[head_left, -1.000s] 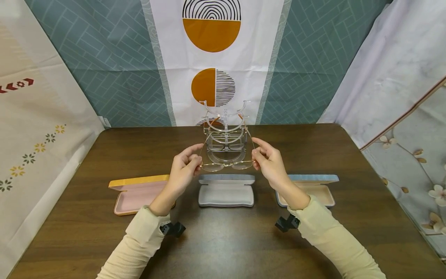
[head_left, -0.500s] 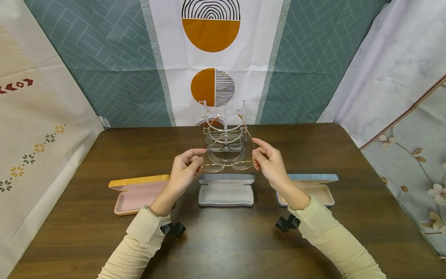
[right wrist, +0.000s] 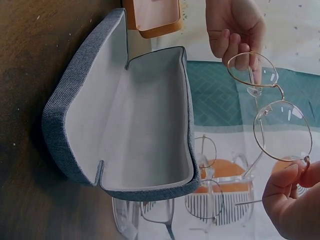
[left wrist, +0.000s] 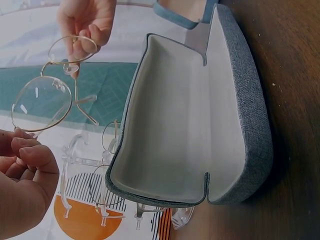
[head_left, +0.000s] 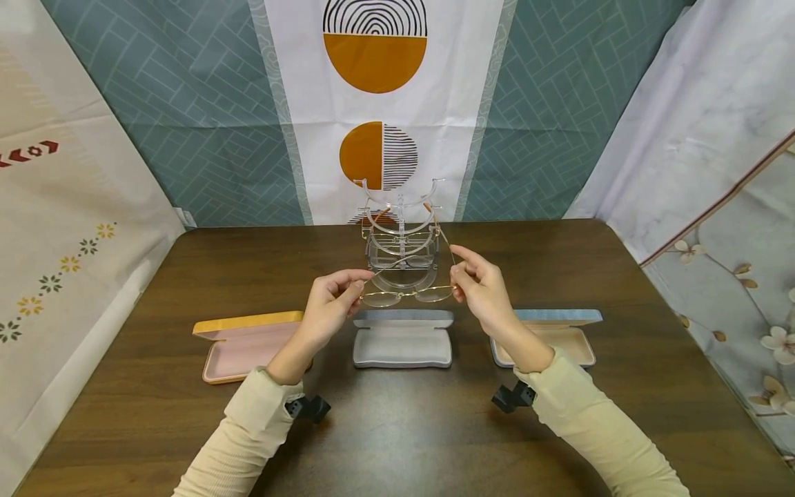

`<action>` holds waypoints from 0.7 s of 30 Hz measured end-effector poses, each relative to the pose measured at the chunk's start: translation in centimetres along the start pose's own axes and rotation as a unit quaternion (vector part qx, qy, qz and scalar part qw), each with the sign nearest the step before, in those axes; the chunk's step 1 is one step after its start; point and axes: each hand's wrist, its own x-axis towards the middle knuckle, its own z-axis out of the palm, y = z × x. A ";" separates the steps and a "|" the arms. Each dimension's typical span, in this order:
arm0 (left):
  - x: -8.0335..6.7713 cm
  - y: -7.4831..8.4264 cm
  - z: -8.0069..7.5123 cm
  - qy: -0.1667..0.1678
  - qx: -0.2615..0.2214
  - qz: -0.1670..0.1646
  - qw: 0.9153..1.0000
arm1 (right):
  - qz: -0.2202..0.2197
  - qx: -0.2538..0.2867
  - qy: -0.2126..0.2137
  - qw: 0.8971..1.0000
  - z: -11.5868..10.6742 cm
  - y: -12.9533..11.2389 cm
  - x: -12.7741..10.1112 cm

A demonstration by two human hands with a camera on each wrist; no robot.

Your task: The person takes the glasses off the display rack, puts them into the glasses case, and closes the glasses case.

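Head view: stand (head_left: 401,235) behind held glasses (head_left: 406,295).

Dark wooden table (head_left: 155,414) before teal, seemingly fabric patterned backdrop (head_left: 205,110).

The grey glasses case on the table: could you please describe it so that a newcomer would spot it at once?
On the dark wooden table, three open cases lie in a row in front of a clear acrylic stand. The grey glasses case is the middle one, directly below the gold-rimmed glasses held in both hands. Its neighbours are a yellow case lined pink and a blue case lined beige.
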 end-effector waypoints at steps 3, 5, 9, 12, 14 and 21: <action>0.0 -0.1 0.0 -0.004 0.005 0.003 1.000 | 0.000 0.002 -0.001 1.000 0.0 0.0 0.0; 0.0 -0.1 0.0 -0.005 0.008 0.001 1.000 | 0.000 0.002 -0.001 1.000 -0.1 0.0 0.0; 0.1 -0.2 -0.1 -0.006 0.014 -0.006 1.000 | -0.001 0.001 0.000 1.000 -0.1 0.0 0.0; 0.1 -0.2 -0.1 -0.009 0.016 -0.012 1.000 | -0.001 -0.001 0.000 1.000 -0.1 -0.1 0.0; 0.1 -0.1 -0.1 -0.013 0.015 -0.013 1.000 | 0.000 -0.002 0.000 1.000 -0.1 -0.1 0.0; 0.1 -0.1 -0.2 -0.022 0.014 -0.014 1.000 | 0.003 -0.005 0.000 1.000 -0.1 0.0 0.1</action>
